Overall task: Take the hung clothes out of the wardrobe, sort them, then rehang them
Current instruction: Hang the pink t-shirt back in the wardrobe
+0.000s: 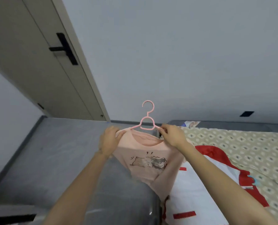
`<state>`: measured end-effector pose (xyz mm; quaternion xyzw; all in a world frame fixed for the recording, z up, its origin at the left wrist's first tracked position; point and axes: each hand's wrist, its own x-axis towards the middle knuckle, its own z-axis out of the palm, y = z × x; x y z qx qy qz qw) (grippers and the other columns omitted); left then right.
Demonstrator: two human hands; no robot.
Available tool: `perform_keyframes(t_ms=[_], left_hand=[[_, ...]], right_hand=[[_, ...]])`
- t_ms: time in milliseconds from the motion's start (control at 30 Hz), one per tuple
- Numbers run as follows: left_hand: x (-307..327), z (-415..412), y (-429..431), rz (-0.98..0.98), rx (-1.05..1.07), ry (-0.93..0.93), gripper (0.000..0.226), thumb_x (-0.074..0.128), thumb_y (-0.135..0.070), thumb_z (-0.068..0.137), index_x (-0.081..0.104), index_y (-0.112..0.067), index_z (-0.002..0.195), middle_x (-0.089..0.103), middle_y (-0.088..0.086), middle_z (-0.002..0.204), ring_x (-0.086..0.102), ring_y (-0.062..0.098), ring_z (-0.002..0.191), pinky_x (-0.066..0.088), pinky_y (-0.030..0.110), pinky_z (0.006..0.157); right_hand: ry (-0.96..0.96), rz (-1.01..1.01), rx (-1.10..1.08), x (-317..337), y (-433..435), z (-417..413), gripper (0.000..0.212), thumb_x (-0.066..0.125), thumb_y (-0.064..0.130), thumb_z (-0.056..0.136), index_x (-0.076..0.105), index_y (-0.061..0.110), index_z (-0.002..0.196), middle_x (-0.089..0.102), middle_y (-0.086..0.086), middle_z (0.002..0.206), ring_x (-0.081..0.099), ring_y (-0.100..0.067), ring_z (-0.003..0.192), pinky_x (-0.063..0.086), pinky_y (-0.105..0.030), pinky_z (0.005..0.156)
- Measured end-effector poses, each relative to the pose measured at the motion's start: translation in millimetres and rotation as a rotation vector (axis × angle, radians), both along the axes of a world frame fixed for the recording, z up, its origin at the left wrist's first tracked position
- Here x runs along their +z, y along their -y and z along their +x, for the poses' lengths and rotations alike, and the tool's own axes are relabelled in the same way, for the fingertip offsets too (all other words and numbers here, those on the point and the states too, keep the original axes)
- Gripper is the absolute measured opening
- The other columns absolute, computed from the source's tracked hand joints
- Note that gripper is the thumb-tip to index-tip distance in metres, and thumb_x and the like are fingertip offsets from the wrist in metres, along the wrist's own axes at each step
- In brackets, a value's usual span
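Pink T-shirt (148, 161) on a pink hanger (147, 118), held above the bed (240, 143). Its shoulders are pinched by the left grip (110, 140) and the right grip (172, 135). Fitting is judged under way; next, shoulders must be squared.

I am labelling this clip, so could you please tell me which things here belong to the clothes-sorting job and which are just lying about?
Job:
pink T-shirt
pink hanger in its neck
left hand, gripping its shoulder
right hand, pinching the hanger
red and white garment on the bed, likely

Lying about:
patterned bedspread
door
black door handle
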<state>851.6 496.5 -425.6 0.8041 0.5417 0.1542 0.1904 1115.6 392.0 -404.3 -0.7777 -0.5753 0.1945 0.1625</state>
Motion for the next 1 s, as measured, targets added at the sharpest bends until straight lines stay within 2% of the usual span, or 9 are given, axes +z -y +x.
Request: perform_keyframes(t_ms=[133, 233, 367, 500, 567, 667, 800, 933, 1000], left_hand=[[3.0, -73.9, 10.4, 0.018, 0.124, 0.037, 0.037, 0.056, -0.045, 0.096, 0.065, -0.014, 0.080, 0.063, 0.005, 0.087, 0.059, 0.029, 0.086, 0.044, 0.040, 0.069], [10.9, -121.9, 25.2, 0.050, 0.180, 0.088, 0.051, 0.042, -0.057, 0.091, 0.062, -0.013, 0.075, 0.061, 0.005, 0.081, 0.059, 0.029, 0.079, 0.046, 0.042, 0.067], [19.3, -175.1, 44.7, 0.118, 0.210, 0.155, 0.036, 0.057, -0.041, 0.095, 0.061, -0.012, 0.073, 0.060, 0.007, 0.078, 0.058, 0.031, 0.076, 0.045, 0.042, 0.067], [31.4, -223.4, 78.6, 0.174, 0.234, 0.203, 0.044, 0.045, -0.054, 0.091, 0.050, -0.018, 0.067, 0.053, 0.003, 0.072, 0.054, 0.030, 0.070, 0.047, 0.047, 0.063], [37.7, -250.9, 100.0, 0.189, 0.257, 0.193, 0.045, 0.046, -0.055, 0.091, 0.053, -0.017, 0.069, 0.055, 0.002, 0.073, 0.056, 0.030, 0.071, 0.047, 0.046, 0.063], [43.2, -296.4, 140.4, 0.219, 0.329, 0.152, 0.038, 0.057, -0.045, 0.096, 0.058, -0.015, 0.074, 0.059, 0.002, 0.077, 0.059, 0.030, 0.076, 0.048, 0.044, 0.063], [48.0, -365.4, 193.0, 0.222, 0.422, 0.130, 0.037, 0.055, -0.045, 0.098, 0.059, -0.015, 0.076, 0.060, 0.002, 0.079, 0.059, 0.029, 0.079, 0.049, 0.045, 0.065], [58.9, -433.7, 236.1, 0.255, 0.505, 0.125, 0.034, 0.056, -0.042, 0.098, 0.064, -0.015, 0.080, 0.062, 0.001, 0.082, 0.060, 0.025, 0.080, 0.047, 0.040, 0.067], [61.4, -467.7, 256.2, 0.260, 0.560, 0.123, 0.033, 0.056, -0.042, 0.098, 0.066, -0.014, 0.082, 0.062, 0.001, 0.084, 0.060, 0.024, 0.080, 0.046, 0.039, 0.067]], right_hand=[[0.048, 0.014, 0.128, 12.7, -22.3, -59.7, 0.032, 0.042, 0.044, 0.101, 0.057, 0.022, 0.084, 0.067, -0.005, 0.084, 0.062, -0.033, 0.084, 0.035, -0.033, 0.059], [0.068, 0.052, 0.196, 23.3, -29.0, -103.6, 0.034, 0.042, 0.045, 0.101, 0.055, 0.020, 0.082, 0.065, -0.005, 0.082, 0.060, -0.034, 0.083, 0.036, -0.034, 0.059], [0.087, 0.126, 0.233, 40.8, -24.9, -155.0, 0.038, 0.043, 0.045, 0.101, 0.059, 0.015, 0.084, 0.060, -0.002, 0.075, 0.057, -0.028, 0.077, 0.030, -0.032, 0.055], [0.072, 0.196, 0.262, 56.2, -9.4, -201.2, 0.038, 0.046, 0.044, 0.099, 0.056, 0.014, 0.078, 0.056, 0.000, 0.068, 0.056, -0.029, 0.072, 0.034, -0.033, 0.054], [0.071, 0.227, 0.267, 64.4, 2.5, -228.1, 0.039, 0.047, 0.047, 0.098, 0.057, 0.015, 0.078, 0.058, -0.001, 0.069, 0.056, -0.029, 0.071, 0.038, -0.035, 0.056], [0.076, 0.255, 0.344, 77.7, 23.2, -275.4, 0.042, 0.047, 0.049, 0.097, 0.059, 0.013, 0.079, 0.060, -0.002, 0.070, 0.055, -0.028, 0.070, 0.038, -0.035, 0.056], [0.082, 0.268, 0.456, 93.0, 48.1, -346.1, 0.041, 0.050, 0.048, 0.097, 0.060, 0.013, 0.077, 0.060, -0.001, 0.068, 0.054, -0.027, 0.068, 0.044, -0.038, 0.058], [0.115, 0.278, 0.574, 104.0, 69.7, -419.4, 0.037, 0.051, 0.043, 0.098, 0.051, 0.021, 0.068, 0.051, 0.005, 0.063, 0.047, -0.024, 0.065, 0.029, -0.032, 0.052], [0.122, 0.277, 0.633, 107.3, 78.7, -454.6, 0.038, 0.050, 0.044, 0.098, 0.051, 0.021, 0.067, 0.053, 0.004, 0.063, 0.051, -0.026, 0.065, 0.031, -0.031, 0.052]])
